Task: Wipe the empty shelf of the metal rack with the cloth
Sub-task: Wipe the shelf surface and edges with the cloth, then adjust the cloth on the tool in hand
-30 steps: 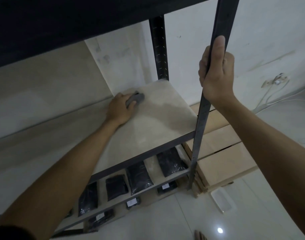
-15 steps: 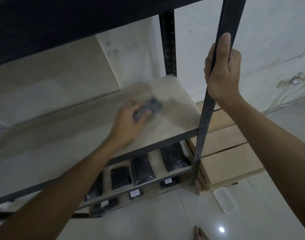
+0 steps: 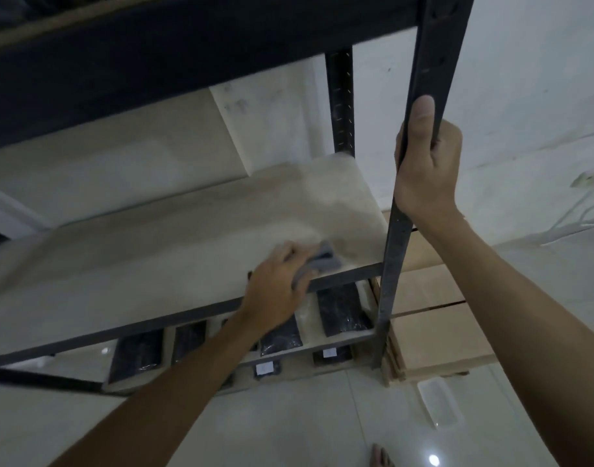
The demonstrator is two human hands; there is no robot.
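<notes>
though blurred, cloth (image 3: 319,261) under left hand (image 3: 275,288)

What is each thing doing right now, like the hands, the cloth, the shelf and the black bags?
left hand: grips the cloth, at the shelf's front edge.
cloth: grey, bunched, on the shelf.
empty shelf: bare, pale.
right hand: grips the front post.
front post: upright, dark metal.
black bags: lying flat on the lower shelf.
wooden boards: stacked beside the rack.
</notes>
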